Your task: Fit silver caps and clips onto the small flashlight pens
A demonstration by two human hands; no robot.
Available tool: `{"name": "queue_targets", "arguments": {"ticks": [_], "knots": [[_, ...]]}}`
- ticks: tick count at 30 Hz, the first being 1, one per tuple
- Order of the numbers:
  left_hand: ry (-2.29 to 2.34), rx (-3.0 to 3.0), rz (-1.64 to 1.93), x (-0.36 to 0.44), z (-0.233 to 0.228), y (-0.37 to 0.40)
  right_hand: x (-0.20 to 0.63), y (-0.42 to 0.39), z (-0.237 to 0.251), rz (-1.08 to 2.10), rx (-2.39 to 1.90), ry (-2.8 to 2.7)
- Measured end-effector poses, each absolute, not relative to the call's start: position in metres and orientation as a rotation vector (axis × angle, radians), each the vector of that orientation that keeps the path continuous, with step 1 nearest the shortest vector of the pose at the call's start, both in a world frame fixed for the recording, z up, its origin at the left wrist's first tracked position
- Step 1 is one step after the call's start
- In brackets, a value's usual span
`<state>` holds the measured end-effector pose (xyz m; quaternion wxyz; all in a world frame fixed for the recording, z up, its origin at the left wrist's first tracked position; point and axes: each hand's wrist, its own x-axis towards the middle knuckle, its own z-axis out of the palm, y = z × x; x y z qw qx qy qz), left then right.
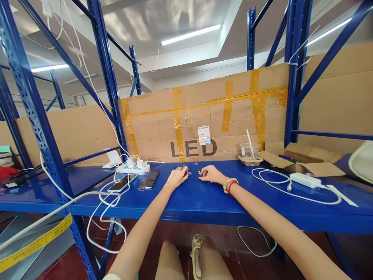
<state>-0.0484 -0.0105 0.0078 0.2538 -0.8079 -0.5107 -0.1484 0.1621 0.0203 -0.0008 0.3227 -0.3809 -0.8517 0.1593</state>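
Note:
My left hand point(177, 177) rests on the blue tabletop point(192, 200), its fingers bent and drawn together over small shiny pieces. One small shiny piece point(189, 173) shows beside its fingertips; its kind is too small to tell. A short way to the right, my right hand point(213, 174) has its fingers curled down to the surface, with a beaded bracelet and a red band at the wrist. Another small dark, shiny piece point(199, 172) shows at its fingertips. What lies inside either hand's fingers is hidden.
To the left lie two phones point(122, 183), a white power strip point(132, 167) and tangled white cables. On the right are a plastic cup point(250, 150) with a straw, an open cardboard box point(303, 159) and a white power adapter point(305, 180). A cardboard panel point(157, 132) stands behind.

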Motion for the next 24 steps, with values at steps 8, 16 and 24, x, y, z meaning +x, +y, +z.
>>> {"name": "queue_targets", "arguments": {"ticks": [8, 16, 24], "knots": [[-1.382, -2.186, -0.316, -0.0497, 0.0051, -0.0067, 0.163, 0.0253, -0.0027, 0.53, -1.015, -2.187], [-1.334, -2.174, -0.243, -0.0491, 0.0031, -0.0045, 0.164, 0.0245, -0.001, 0.579, -1.028, -2.16], [-1.221, -2.202, -0.21, -0.0522, 0.0026, -0.0031, 0.1637, 0.0294, -0.0021, 0.614, -0.988, -2.16]]}}
